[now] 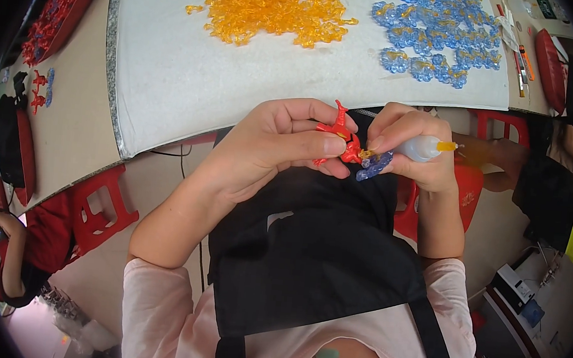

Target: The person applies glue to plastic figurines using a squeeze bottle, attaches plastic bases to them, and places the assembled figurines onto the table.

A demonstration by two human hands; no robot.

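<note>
Over my lap, just off the table's near edge, my left hand (252, 142) pinches a small red plastic figure (350, 147) between thumb and fingers. My right hand (440, 175) is closed close beside it. Its thumb and fingertips grip a translucent purple-blue piece (371, 167), which meets the figure's right side along with a small amber bit (366, 154). Tucked in the same hand is a whitish squeeze bottle (419, 147) with a yellow nozzle pointing right. The fingers partly cover the figure and the small pieces.
On the white-covered table (167, 66) lie a heap of orange translucent pieces (281, 8) and rows of blue pieces (442, 32). A red tray of red parts (62, 13) stands far left. Red stools (100, 203) flank me; another person's arm (15, 257) shows at left.
</note>
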